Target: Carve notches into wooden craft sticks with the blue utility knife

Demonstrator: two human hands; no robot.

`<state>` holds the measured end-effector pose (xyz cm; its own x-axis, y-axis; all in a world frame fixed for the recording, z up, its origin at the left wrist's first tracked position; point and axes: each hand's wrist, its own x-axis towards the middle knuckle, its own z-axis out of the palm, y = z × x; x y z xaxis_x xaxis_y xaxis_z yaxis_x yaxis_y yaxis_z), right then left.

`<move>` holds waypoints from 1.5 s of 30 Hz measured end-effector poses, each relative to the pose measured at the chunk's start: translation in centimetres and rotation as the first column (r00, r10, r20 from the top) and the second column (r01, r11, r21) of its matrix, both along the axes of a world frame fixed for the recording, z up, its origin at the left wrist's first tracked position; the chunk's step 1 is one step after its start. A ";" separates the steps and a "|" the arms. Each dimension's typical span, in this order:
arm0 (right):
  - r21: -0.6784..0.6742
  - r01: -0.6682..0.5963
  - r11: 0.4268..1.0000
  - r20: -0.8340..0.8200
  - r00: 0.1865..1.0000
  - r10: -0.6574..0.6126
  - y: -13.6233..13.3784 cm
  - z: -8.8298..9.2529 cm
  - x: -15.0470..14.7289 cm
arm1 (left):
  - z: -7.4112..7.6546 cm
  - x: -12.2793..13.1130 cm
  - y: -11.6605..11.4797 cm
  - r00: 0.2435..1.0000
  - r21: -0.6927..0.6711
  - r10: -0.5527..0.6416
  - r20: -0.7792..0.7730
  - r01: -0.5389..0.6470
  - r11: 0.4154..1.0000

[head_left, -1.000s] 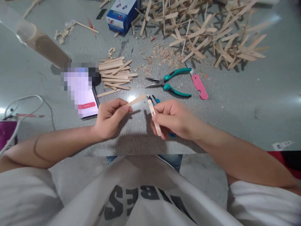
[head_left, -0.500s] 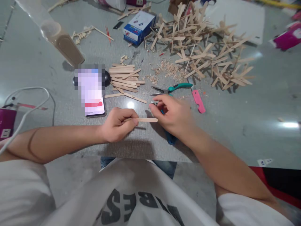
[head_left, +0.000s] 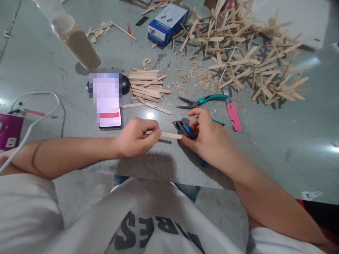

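My left hand is closed around a flat wooden craft stick, whose rounded end points right. My right hand hovers over a blue-handled tool with dark metal jaws, which it partly hides; it looks like cutting pliers. Thumb and forefinger are apart, and the thumb tip is at the stick's free end; I cannot tell if they touch. Just beyond lie green-handled needle-nose pliers with open jaws. A pink-handled folding knife rests to their right.
Loose craft sticks lie beside a phone. Wood shavings are scattered farther back, before a large heap of crossed sticks. A blue-and-white box, a bottle of brown liquid and a white cable also occupy the table.
My right hand's thumb and forefinger have spread farther apart, exposing more of the blue-handled tool. The left hand still grips the stick. The whole view has shifted slightly.
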<state>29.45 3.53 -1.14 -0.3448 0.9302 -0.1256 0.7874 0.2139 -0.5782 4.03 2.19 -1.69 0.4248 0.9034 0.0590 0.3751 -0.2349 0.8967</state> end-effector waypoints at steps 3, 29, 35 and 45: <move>-0.120 0.054 0.991 -0.209 0.975 -0.078 0.8 -0.5 0.5 | 0.0 0.1 0.0 0.999 -0.041 0.039 -0.001 -0.039 0.998; -0.620 0.053 0.783 -0.716 0.371 -0.591 1.8 0.5 0.2 | -0.1 -0.6 0.5 0.973 -0.085 -0.044 0.226 0.065 0.994; -0.655 0.100 0.749 -0.723 0.208 -0.659 2.0 0.9 0.7 | -0.1 -0.5 0.5 0.964 -0.101 -0.044 0.262 0.073 0.992; -0.767 -0.062 0.638 -0.617 0.343 -0.708 2.0 3.0 1.0 | -0.2 -0.6 0.5 0.972 -0.117 -0.031 0.233 0.060 0.991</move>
<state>30.41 5.52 1.85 -0.2937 0.8002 -0.5229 -0.2847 -0.5955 -0.7512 3.41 2.68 -1.85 0.4534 0.8899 0.0504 0.1471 -0.1305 0.9805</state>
